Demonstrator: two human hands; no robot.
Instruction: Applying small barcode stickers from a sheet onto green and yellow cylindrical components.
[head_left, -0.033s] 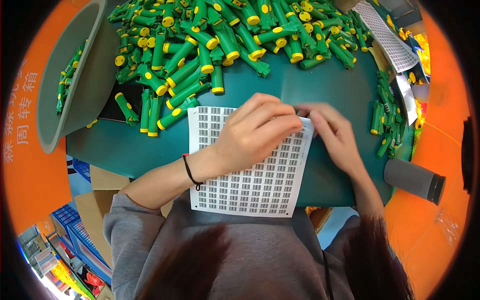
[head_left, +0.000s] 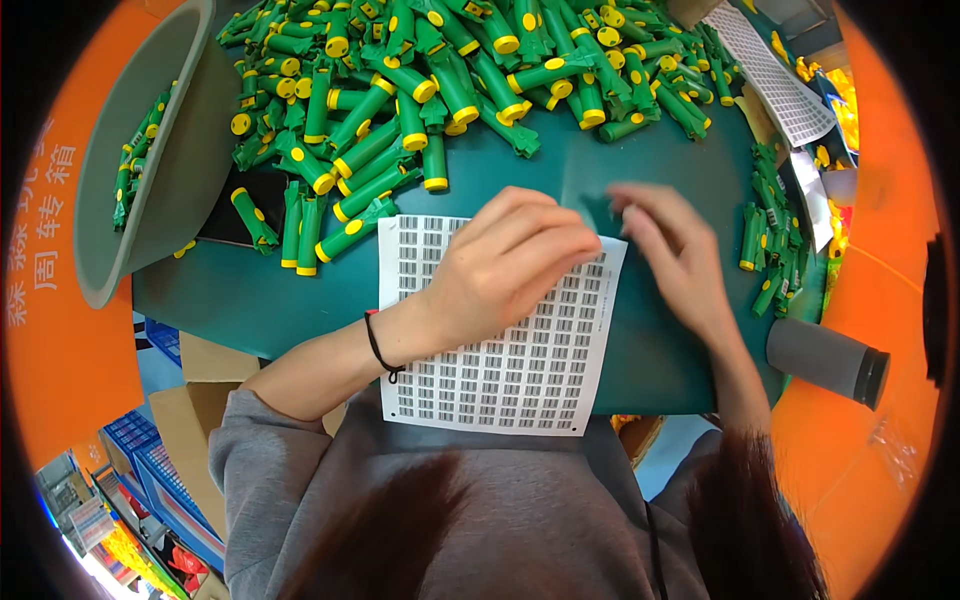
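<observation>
A white sheet of small barcode stickers (head_left: pixel 510 400) lies in front of me, its lower part reaching over the table's near edge. My left hand (head_left: pixel 515 250) is over its upper half, the fingers bunched together at the top right corner. What they pinch, if anything, is hidden. Just right of that corner is my right hand (head_left: pixel 675 255), thumb and fingers apart, the fingertips slightly blurred. I see nothing in it. Beyond the hands lies a big heap of green tubes with yellow ends (head_left: pixel 435 90), several of them close to the sheet's top left corner.
A grey-green basin (head_left: pixel 100 240) with a few tubes stands tilted at the left. On the right are a smaller group of green tubes (head_left: pixel 770 230), a grey cylindrical bottle (head_left: pixel 820 358) and another sticker sheet (head_left: pixel 775 75). An open cardboard box (head_left: pixel 195 410) sits below the table's left edge.
My right hand has drawn slightly away from the sheet's corner and from the left hand's fingertips. The left hand and the sheet have barely moved.
</observation>
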